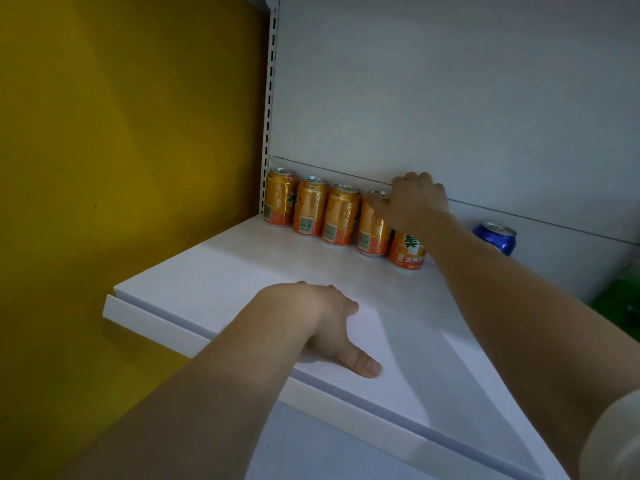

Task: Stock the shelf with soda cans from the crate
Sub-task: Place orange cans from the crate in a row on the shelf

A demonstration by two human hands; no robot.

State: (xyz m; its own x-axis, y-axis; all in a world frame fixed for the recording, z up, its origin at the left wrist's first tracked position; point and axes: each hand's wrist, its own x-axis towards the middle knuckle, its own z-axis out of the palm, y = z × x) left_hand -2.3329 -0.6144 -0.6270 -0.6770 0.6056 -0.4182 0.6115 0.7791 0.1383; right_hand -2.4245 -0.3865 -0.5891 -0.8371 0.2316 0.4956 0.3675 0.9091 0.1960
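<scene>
The right hand (417, 199) grips the fifth orange can (408, 249) from above, at the end of the row (311, 209) along the shelf (242, 271) back. The left hand (325, 323) rests flat, fingers apart. Risk: a sideways nudge could topple the neighbouring can (372, 226).

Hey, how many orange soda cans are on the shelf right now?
5, in a row along the back: far left, second, third, fourth, and fifth under the right hand. None seem hidden.
</scene>
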